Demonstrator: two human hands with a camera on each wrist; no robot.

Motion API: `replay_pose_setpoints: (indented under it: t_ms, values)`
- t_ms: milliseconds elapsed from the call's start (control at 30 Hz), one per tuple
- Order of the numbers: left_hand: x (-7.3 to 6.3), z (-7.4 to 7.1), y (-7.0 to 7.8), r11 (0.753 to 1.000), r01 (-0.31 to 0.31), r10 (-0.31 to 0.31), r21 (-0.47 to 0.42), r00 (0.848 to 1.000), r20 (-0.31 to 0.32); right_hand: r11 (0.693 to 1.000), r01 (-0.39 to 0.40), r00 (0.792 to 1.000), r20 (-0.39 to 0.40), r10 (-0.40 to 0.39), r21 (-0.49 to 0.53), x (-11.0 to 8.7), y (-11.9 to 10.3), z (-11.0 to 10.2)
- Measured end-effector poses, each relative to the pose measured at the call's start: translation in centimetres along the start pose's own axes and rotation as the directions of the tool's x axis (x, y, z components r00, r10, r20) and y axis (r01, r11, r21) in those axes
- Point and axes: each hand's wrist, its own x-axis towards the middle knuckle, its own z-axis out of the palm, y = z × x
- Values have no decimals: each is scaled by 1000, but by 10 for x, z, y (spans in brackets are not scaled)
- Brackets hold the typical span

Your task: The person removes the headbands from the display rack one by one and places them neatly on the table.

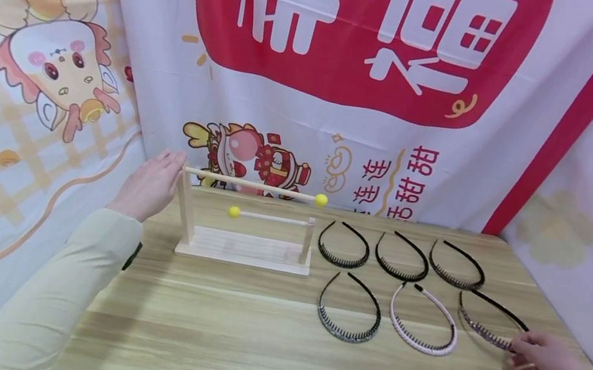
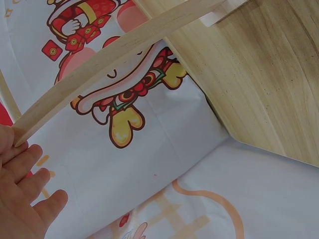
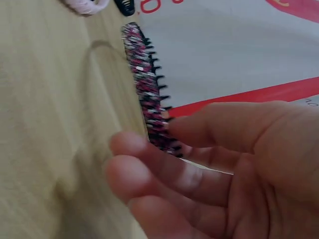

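My left hand (image 1: 150,185) holds the top of the tall post of a wooden display stand (image 1: 244,249). In the left wrist view the post's end meets the fingers (image 2: 33,162) at the lower left. The stand has two horizontal rods, each tipped with a yellow ball. At the right, my right hand (image 1: 546,363) pinches a headband (image 1: 484,333) with pink, silver and black glitter and black comb teeth. Up close, thumb and fingers grip the glittery band (image 3: 142,82) near its lower end, and it is tilted off the table.
Left of the held headband lie a pink headband (image 1: 419,346) and a grey glittery headband (image 1: 344,335). Behind them is a row of three dark headbands (image 1: 398,274). Printed cloth (image 1: 341,127) hangs behind the wooden table (image 1: 223,343) and along both sides.
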Motion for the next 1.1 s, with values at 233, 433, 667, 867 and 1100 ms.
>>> replay_pose_setpoints:
  t_ms: [233,433,667,867,1100]
  values:
    - [0,0,-1,1000,4,-4,2,1000,7,978,-51,991,133,24,203,3,9,11]
    - [0,0,-1,1000,3,-3,-8,1000,7,997,-16,994,111,8,70,3,10,17]
    - [1,0,-1,1000,3,-3,-4,1000,19,1000,-2,996,92,0,31,2,12,17]
    - [4,-2,0,1000,-5,5,-8,999,43,997,-12,1000,14,13,-70,-2,0,15]
    - [6,-10,-1,999,7,-4,-39,996,93,957,2,990,-132,-42,-292,6,-34,9]
